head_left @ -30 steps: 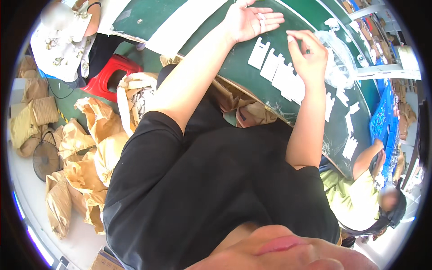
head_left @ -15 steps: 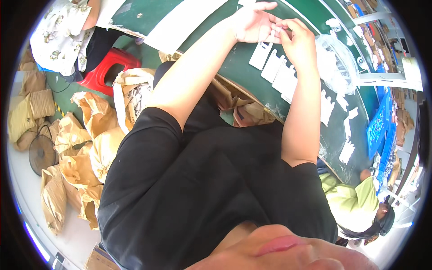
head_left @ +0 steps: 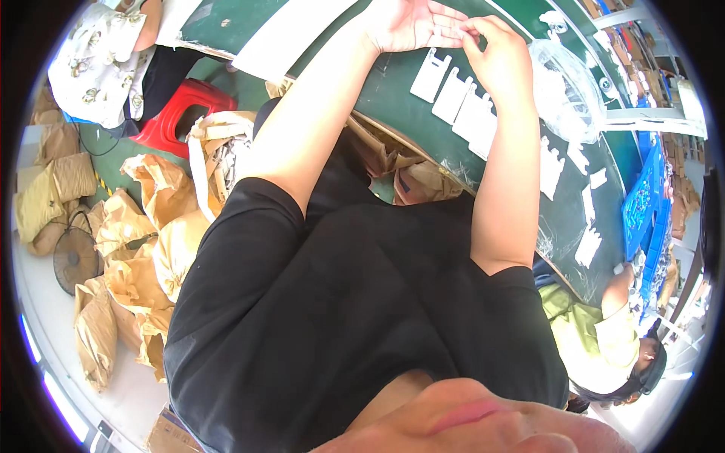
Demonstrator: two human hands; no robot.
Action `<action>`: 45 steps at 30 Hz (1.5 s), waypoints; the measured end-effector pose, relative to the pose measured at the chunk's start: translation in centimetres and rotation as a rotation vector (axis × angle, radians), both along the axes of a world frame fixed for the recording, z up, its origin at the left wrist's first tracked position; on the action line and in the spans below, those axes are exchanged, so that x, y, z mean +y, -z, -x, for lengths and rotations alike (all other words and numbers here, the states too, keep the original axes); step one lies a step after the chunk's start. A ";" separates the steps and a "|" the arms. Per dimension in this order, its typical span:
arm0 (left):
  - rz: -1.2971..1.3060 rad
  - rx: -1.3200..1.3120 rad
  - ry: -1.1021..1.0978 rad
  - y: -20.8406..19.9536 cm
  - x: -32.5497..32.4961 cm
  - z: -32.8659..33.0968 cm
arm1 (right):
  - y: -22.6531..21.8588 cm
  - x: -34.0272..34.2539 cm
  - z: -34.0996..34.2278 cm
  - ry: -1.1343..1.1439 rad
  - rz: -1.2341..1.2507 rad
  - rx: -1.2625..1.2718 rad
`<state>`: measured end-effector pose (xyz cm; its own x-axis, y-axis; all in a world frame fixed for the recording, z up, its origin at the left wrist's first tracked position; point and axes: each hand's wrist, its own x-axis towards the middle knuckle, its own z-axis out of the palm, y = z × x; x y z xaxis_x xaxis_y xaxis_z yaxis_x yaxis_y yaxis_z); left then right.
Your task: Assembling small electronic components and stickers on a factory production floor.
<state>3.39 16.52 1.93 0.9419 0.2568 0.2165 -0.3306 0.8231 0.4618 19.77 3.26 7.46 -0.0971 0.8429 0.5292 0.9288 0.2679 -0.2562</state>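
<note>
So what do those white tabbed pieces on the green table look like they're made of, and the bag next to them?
The white tabbed pieces look like thin, flat card or plastic sheet, matte, lying flush on the green table; which one is unclear. The bag looks like clear, glossy plastic film: see-through and crinkled, with bright highlights.

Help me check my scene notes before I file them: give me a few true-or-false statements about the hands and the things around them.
1. The left hand lies palm-up over the dark green table. True.
2. The right hand rests on the red plastic stool. False: it is raised beside the left hand's fingers, over the table.
3. Flat white notched card pieces lie in a row on the table. True.
4. The crumpled paper bags on the floor are blue. False: they are brown.
5. A clear plastic bag sits right of the right hand. True.
</note>
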 end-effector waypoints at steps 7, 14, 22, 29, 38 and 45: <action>0.028 -0.006 0.047 0.2 0.0 0.1 | 0.7 0.1 0.3 0.051 0.033 -0.067; 0.093 -0.044 0.049 0.4 0.7 0.6 | 0.6 0.5 0.9 0.024 -0.074 -0.047; 0.189 0.242 -0.611 1.0 1.6 -0.4 | 1.1 0.0 0.9 0.000 -0.044 -0.007; 0.285 0.243 -0.765 2.5 3.1 -0.5 | 2.4 0.1 2.4 -0.017 0.267 -0.080; -0.609 0.238 -0.578 -0.6 -2.3 -0.4 | 0.0 0.1 -1.7 -0.049 0.295 1.217; -0.654 0.182 -0.588 -0.6 -2.1 -0.4 | 0.2 0.3 -1.7 -0.314 0.421 1.552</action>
